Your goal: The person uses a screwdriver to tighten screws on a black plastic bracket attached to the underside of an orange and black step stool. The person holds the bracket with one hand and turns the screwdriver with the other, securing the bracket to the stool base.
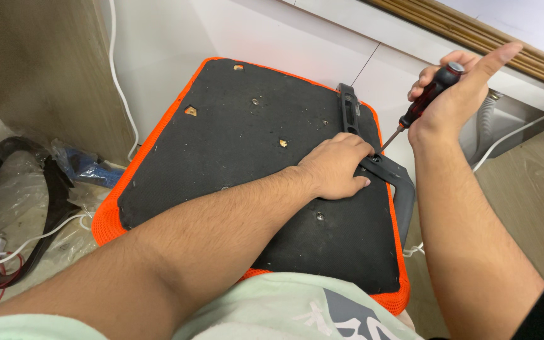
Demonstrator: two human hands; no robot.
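An upturned chair seat (234,145) with a black underside and orange mesh edging lies in front of me. A dark grey plastic armrest bracket (401,189) rests along its right edge. My left hand (338,167) presses flat on the bracket, fingers curled over it. My right hand (454,94) grips a screwdriver (420,107) with a black and red handle. The shaft slants down-left and its tip sits at the bracket, beside my left fingers. Several screw holes dot the black underside.
A wooden cabinet side (39,69) stands at the left with a white cable (124,94) running down beside it. Clear plastic bags, black straps and red wires (14,201) lie at the lower left. A grey corrugated hose (486,116) and wooden flooring are at the right.
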